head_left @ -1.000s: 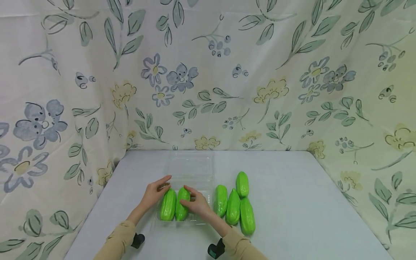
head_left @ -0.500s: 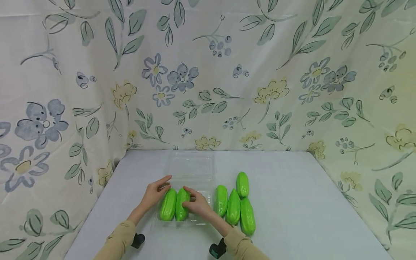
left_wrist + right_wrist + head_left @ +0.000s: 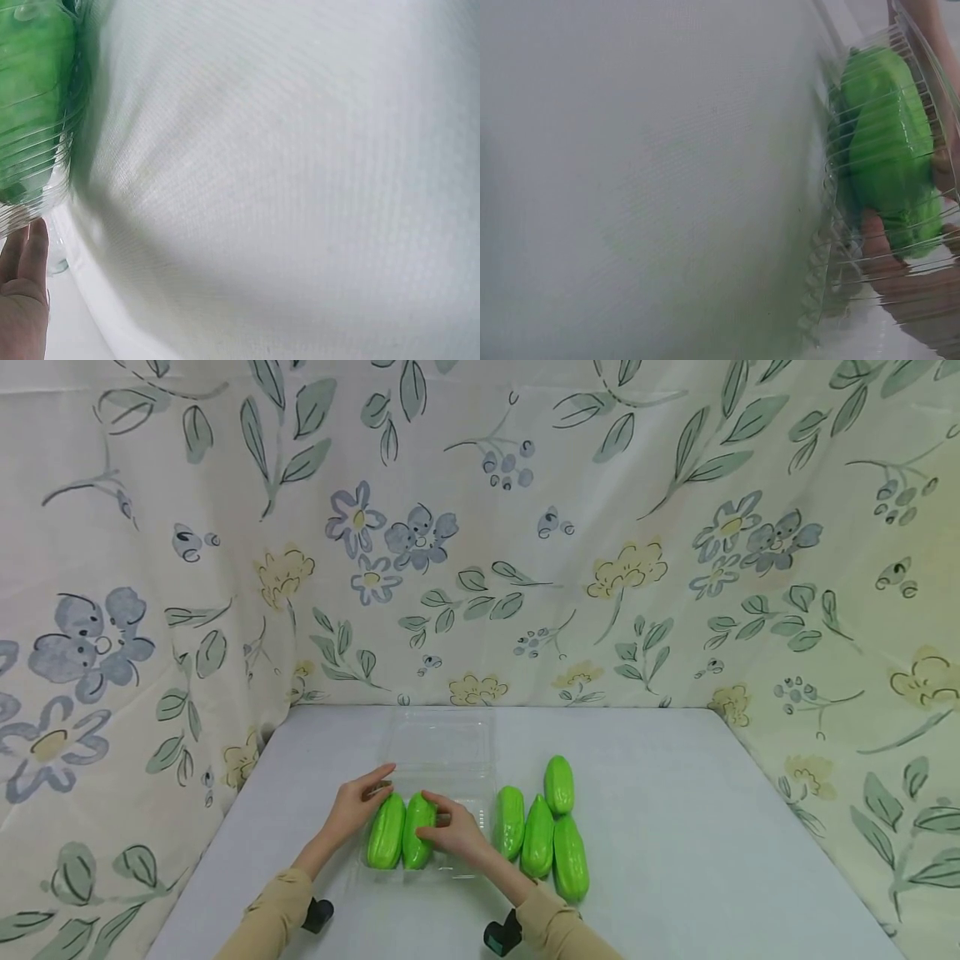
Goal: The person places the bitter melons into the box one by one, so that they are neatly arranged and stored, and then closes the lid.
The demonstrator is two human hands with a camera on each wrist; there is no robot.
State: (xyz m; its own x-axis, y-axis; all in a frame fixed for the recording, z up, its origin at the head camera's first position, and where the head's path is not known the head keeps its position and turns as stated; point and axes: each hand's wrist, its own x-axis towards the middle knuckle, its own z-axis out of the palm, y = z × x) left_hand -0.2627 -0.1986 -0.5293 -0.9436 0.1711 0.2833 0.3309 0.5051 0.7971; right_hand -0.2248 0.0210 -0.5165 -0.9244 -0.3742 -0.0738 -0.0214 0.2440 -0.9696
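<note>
Two plump, bright green, cucumber-shaped vegetables lie side by side in a clear plastic clamshell box [image 3: 465,866], its lid [image 3: 442,739] folded back. My right hand [image 3: 453,833] holds the right-hand vegetable [image 3: 418,847], fingertips near its far end and thumb on its right side. The right wrist view shows a green vegetable [image 3: 889,142] behind the ribbed clear wall, with fingers close around its lower end. At the box's far left corner is my left hand [image 3: 352,806], beside the left-hand vegetable [image 3: 386,839]. In the left wrist view, its straight fingers [image 3: 34,255] touch the ribbed plastic.
Several more green vegetables [image 3: 538,843] lie in a cluster on the white table [image 3: 675,827], right of the box. A floral curtain [image 3: 480,543] stands along the back and both sides. A black wrist camera [image 3: 502,935] hangs below each forearm.
</note>
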